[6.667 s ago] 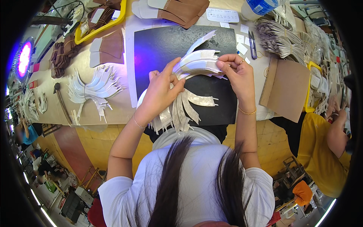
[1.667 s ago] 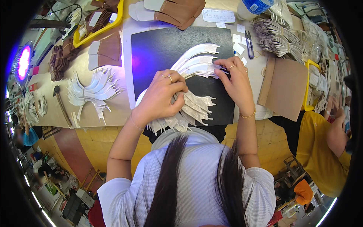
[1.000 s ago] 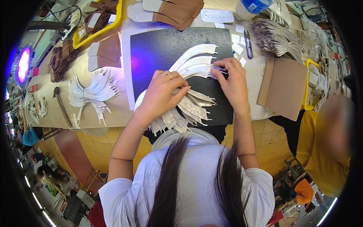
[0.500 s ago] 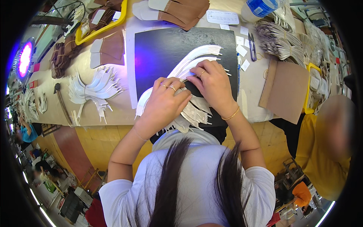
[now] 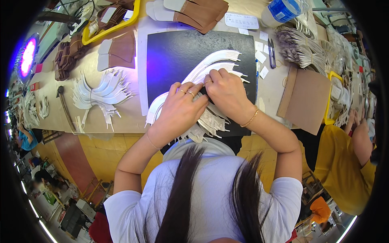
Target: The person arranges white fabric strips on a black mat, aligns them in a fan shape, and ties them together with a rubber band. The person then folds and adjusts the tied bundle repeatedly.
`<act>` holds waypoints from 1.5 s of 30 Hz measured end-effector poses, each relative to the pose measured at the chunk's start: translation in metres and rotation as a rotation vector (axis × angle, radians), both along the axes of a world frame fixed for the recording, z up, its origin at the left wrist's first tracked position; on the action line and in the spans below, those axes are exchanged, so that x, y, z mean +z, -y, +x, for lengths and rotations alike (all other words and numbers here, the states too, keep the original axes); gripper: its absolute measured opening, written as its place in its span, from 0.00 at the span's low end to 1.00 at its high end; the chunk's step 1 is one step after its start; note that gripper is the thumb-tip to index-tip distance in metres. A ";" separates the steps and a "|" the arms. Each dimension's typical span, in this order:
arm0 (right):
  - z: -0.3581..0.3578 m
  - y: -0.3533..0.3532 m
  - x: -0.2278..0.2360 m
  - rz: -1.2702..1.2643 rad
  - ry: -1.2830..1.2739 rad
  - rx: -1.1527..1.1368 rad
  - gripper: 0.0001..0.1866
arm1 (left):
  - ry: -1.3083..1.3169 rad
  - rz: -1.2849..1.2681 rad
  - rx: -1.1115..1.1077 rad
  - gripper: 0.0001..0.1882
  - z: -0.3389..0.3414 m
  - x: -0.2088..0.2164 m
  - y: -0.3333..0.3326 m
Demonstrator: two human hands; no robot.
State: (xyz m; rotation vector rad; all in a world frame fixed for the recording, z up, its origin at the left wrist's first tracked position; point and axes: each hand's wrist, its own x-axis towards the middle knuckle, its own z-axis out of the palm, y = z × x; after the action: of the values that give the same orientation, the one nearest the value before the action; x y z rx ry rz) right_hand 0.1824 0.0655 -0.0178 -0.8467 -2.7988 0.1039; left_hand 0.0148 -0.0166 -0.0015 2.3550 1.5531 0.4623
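Note:
A bundle of white, curved, leather-like strips (image 5: pixel 210 60) with narrow tabbed ends lies across a black board (image 5: pixel 182 46). My left hand (image 5: pixel 178 106) closes over the middle of the bundle, its fingertips bent onto the strips. Beside it my right hand (image 5: pixel 227 95) is curled in, thumb and fingers pinched at the same middle part. Fingertips of both hands nearly meet, and anything thin between them is hidden. Below the hands, the near ends of the strips (image 5: pixel 210 121) fan out toward me, showing a duller, greyish side.
Left on the table lie another tied white bundle (image 5: pixel 99 95), a hammer (image 5: pixel 67 109) and brown pieces (image 5: pixel 121 50). A yellow tray (image 5: pixel 109 30) stands behind. Rightward are snips (image 5: pixel 272 52), paper slips, a brown board (image 5: pixel 306 99), and tied strips (image 5: pixel 298 44). A co-worker in mustard clothing (image 5: pixel 344 162) sits right.
My right hand has turned and drawn in toward my left hand, its fingers more curled. My right elbow has swung outward. The left hand stays on the bundle; the whole view shifts slightly.

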 end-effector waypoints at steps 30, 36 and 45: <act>0.001 -0.086 0.001 -0.734 0.056 0.231 0.10 | 0.043 0.005 0.060 0.07 0.007 -0.003 0.000; -0.015 -0.103 0.008 -0.849 0.155 0.402 0.07 | 0.037 0.003 0.089 0.07 0.010 -0.006 0.000; 0.003 -0.112 0.003 -1.058 -0.020 0.485 0.09 | 0.053 0.061 0.087 0.07 0.011 -0.004 0.001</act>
State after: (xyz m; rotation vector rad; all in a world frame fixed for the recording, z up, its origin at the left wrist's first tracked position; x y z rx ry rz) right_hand 0.1859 0.1772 -0.0147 -0.2472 -2.7366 1.7307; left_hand 0.0256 -0.0175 -0.0052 2.3066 1.6440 0.5955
